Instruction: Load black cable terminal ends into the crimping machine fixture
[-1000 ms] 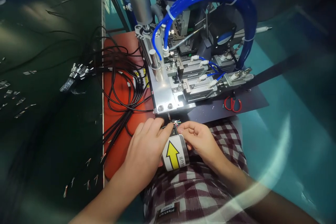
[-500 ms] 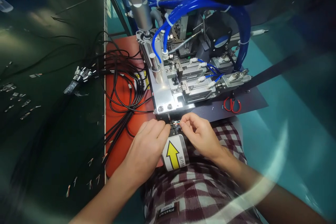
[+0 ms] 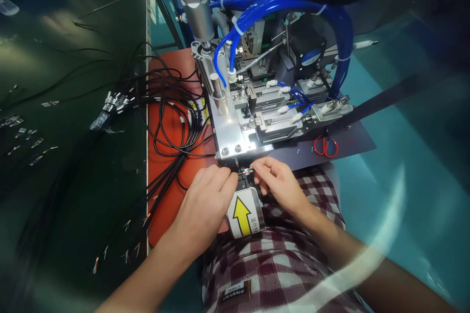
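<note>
My left hand rests on the orange mat's near edge, fingers closed in a pinch on a thin black cable whose end lies at the front of the metal machine. My right hand is opposite it, fingertips pinched on the small coloured wires that stick out of the cable end. Both hands meet just above a white label with a yellow arrow.
A bundle of black cables loops over the orange mat, their metal plugs lying on the dark green table. Blue air hoses arch over the machine. Red-handled scissors lie on the dark plate at right. Small metal parts lie scattered far left.
My right hand has moved a little forward and up toward the machine's front edge, its fingers closing on the wire ends. My left hand has hardly moved.
</note>
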{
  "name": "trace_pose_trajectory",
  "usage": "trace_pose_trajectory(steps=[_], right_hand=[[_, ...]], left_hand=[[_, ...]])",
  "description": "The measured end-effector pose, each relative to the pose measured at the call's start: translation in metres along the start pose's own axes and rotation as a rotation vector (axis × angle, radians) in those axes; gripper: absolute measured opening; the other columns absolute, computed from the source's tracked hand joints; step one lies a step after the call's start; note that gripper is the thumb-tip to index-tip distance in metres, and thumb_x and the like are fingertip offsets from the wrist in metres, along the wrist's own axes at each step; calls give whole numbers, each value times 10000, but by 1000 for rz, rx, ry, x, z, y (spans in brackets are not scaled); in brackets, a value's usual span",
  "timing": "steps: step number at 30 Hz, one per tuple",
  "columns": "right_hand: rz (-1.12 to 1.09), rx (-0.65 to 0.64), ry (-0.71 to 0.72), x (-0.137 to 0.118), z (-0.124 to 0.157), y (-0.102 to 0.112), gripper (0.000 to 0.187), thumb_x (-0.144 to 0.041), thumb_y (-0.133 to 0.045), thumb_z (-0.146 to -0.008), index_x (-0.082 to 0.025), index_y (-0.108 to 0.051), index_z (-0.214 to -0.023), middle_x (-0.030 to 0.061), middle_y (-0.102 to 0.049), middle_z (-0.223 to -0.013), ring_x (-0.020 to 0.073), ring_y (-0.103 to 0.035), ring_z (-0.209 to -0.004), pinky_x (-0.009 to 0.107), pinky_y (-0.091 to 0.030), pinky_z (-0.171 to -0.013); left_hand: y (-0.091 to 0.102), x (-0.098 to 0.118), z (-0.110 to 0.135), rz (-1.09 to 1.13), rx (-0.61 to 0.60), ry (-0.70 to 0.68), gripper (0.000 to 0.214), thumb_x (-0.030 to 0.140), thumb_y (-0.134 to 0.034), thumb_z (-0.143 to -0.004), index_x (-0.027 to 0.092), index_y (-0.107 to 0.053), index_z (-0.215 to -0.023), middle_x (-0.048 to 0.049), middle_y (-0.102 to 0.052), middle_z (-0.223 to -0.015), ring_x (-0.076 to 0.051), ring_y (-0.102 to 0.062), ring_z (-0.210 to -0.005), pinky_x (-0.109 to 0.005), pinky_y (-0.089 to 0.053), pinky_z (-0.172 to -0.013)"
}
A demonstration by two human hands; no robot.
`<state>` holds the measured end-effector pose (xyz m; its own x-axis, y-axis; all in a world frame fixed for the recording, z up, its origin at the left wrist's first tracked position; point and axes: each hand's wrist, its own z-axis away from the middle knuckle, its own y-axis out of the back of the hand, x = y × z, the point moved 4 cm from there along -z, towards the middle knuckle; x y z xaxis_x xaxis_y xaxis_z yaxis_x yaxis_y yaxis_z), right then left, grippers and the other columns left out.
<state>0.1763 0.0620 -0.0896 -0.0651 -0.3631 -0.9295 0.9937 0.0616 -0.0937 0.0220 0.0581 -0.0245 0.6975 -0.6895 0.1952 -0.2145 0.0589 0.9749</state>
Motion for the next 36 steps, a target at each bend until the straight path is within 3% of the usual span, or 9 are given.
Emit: trace_pose_trajectory(steps=[9, 16, 20, 30, 36], right_hand=[[100, 15, -83, -3, -10, -8, 292, -363, -532, -848, -201, -471, -614, -70, -463, -490, 81, -414, -400, 240, -298, -448], [-57, -22, -193, 5, -4, -5, 312, -391, -552, -796, -197, -464, -568, -70, -445, -452, 75, -372, -393, 239, -284, -463], [-169, 5, -160, -1, -1, -1, 265, -436, -592, -772, -177, -557, -726, -51, -531, -573, 83, -437, -434, 240, -317, -488], [-59, -57, -84, -5, -3, -7, 182, -350, -568, -814, -182, -527, -756, -62, -488, -556, 91, -449, -444, 233, -337, -468], [320, -58, 130, -19, 0, -1, 119, -252, -516, -872, -205, -537, -765, -50, -490, -575, 117, -470, -517, 248, -350, -502]], left_hand=[[-1, -1, 0, -20, 22, -34, 318, -21, -440, -795, 81, -591, -1056, -111, -613, -949, -237, -485, -794, -354, -397, -660], [-1, -1, -2, -40, 25, -8, 301, 1, -415, -843, 74, -601, -1068, -115, -613, -934, -234, -485, -785, -350, -410, -656], [0, 1, -1, -50, 40, 3, 290, 1, -420, -844, 75, -609, -1052, -114, -615, -917, -234, -486, -773, -350, -412, -640], [-3, -2, 2, -7, 36, -5, 330, 3, -414, -830, 62, -566, -1117, -136, -604, -956, -245, -491, -801, -371, -457, -661], [-1, -2, 4, 20, 70, -26, 367, -5, -375, -828, 78, -537, -1146, -140, -600, -968, -245, -501, -827, -381, -482, -686]])
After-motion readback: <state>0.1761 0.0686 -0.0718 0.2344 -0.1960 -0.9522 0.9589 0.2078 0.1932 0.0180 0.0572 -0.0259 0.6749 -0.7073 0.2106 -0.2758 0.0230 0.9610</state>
